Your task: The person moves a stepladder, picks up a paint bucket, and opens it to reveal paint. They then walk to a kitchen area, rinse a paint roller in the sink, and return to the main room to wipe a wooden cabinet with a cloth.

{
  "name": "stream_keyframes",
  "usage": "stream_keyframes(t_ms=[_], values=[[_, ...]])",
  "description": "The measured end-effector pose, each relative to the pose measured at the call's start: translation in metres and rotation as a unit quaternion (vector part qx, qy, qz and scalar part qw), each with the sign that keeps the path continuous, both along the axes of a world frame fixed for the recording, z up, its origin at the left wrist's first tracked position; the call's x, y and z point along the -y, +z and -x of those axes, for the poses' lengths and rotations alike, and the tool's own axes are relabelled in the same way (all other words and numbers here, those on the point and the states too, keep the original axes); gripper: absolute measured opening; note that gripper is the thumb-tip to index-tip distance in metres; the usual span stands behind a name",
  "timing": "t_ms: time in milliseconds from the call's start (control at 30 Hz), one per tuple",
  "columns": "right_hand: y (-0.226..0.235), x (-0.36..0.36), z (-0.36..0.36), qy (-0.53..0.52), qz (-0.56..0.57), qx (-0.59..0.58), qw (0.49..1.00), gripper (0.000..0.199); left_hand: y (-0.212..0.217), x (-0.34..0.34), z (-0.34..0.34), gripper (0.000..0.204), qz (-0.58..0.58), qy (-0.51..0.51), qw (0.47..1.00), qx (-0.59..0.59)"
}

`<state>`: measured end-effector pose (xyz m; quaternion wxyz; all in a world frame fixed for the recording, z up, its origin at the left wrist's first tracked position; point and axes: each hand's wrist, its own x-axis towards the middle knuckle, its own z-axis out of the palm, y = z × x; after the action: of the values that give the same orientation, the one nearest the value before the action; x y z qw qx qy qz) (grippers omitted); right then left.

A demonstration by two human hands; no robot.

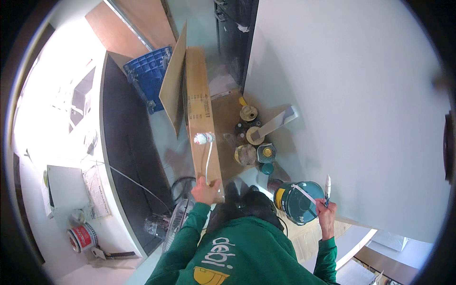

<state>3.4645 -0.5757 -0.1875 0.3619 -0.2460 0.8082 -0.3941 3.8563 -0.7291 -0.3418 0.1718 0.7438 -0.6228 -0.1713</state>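
Observation:
My left hand (205, 191) is closed around the handle end of a small paint roller (204, 138). Its wire frame rises from my fist, and the paint-smeared white sleeve sits above a long cardboard box (201, 107). On the other side, my right hand (326, 214) grips a paintbrush (327, 186) upright, its pale bristle tip pointing away from me. Beside that hand is a green bucket (298, 216) with a yellow label, and a thin white strip runs across its top. Whether the strip touches my fingers I cannot tell.
Several cans and jars (246, 154) stand ahead by the pale wall (351, 109), with a flat board piece (275, 124) leaning over them. A fan (178, 221) is close on my left. Farther left are a dark-fronted counter (126, 137) and a blue crate (147, 73).

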Motion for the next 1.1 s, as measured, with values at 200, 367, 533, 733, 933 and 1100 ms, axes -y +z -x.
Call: stream_keyframes(t_ms=[200, 367, 533, 733, 933, 1100], values=[[-0.031, -0.045, 0.018, 0.04, -0.053, -0.007, 0.998, 0.018, 0.017, 0.001, 0.0, 0.07, -0.042, -0.04, 0.997, 0.051], [-0.065, -0.089, 0.033, 0.047, -0.053, 0.042, 0.997, 0.017, 0.027, 0.004, 0.012, 0.069, -0.059, -0.026, 0.995, 0.075], [-0.082, -0.11, 0.042, 0.055, -0.079, 0.01, 0.995, 0.013, 0.027, 0.006, 0.021, 0.066, -0.067, -0.019, 0.994, 0.081], [-0.091, -0.12, 0.062, 0.065, -0.099, -0.011, 0.993, 0.014, 0.019, 0.005, 0.027, 0.069, -0.032, -0.021, 0.995, 0.091], [-0.103, -0.128, 0.08, 0.093, -0.115, -0.038, 0.988, 0.018, 0.021, 0.007, 0.031, 0.07, -0.055, -0.024, 0.994, 0.096], [-0.097, -0.125, 0.074, 0.093, -0.108, -0.046, 0.989, 0.016, 0.029, 0.01, 0.041, 0.064, -0.109, -0.021, 0.989, 0.098]])
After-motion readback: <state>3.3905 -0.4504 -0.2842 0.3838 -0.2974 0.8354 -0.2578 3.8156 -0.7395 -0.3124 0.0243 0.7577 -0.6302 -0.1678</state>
